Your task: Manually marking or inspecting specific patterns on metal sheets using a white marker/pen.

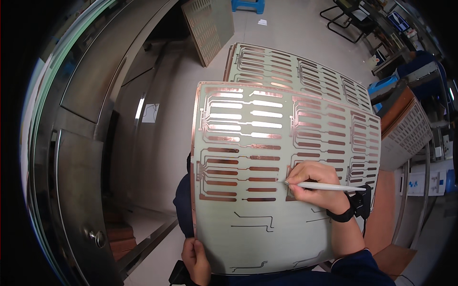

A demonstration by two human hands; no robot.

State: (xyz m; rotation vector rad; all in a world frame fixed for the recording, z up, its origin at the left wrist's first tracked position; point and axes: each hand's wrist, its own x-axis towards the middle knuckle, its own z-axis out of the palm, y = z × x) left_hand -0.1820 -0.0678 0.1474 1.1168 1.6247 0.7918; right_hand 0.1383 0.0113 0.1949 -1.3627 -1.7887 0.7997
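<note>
A large pale green circuit board panel point(238, 214) with rows of copper strips leans in front of me, its lower part near my lap. My left hand point(195, 260) grips its lower left edge, thumb on the front face. Against the middle of the panel rests my right hand point(312, 178), pinching a slim white pen-like tool point(329, 186). The tool's tip points left and lies close to the right ends of a column of copper strips; whether it touches the surface I cannot tell. A black band with a small device point(360, 205) sits on my right wrist.
Behind the panel stands a stack of similar boards point(267, 62). Another board point(212, 31) leans near a metal cabinet point(78, 181) on the left. More boards point(405, 128) are stacked at the right. A blue stool point(248, 5) and a black chair point(350, 19) stand farther back.
</note>
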